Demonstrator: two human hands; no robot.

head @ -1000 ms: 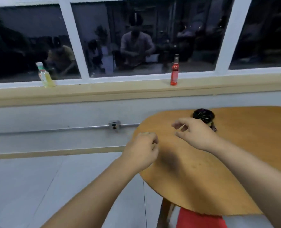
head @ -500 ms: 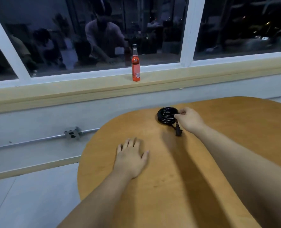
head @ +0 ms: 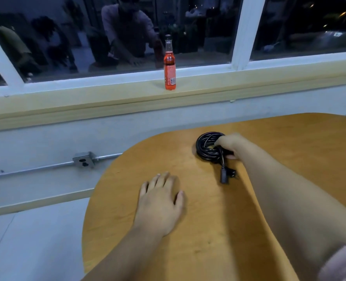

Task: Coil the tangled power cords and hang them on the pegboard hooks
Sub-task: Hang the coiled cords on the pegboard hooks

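Wooden table [head: 310, 142] as ref: L hand [head: 158, 201] flat on table's left part, fingers spread, well apart from cord. Black power cord [head: 207, 148] coiled nr table's far edge, plug end [head: 224, 175] trailing nearward. R hand [head: 230, 144] gripping coil's right rim, so nearer; prob. lifts w/ R.

I list one rounded wooden tabletop [head: 218, 230]. On it: coiled power cord [head: 205, 152] at 12 o'clock, its plug [head: 224, 177] trailing toward 6; left hand [head: 160, 201] flat at 9 o'clock.
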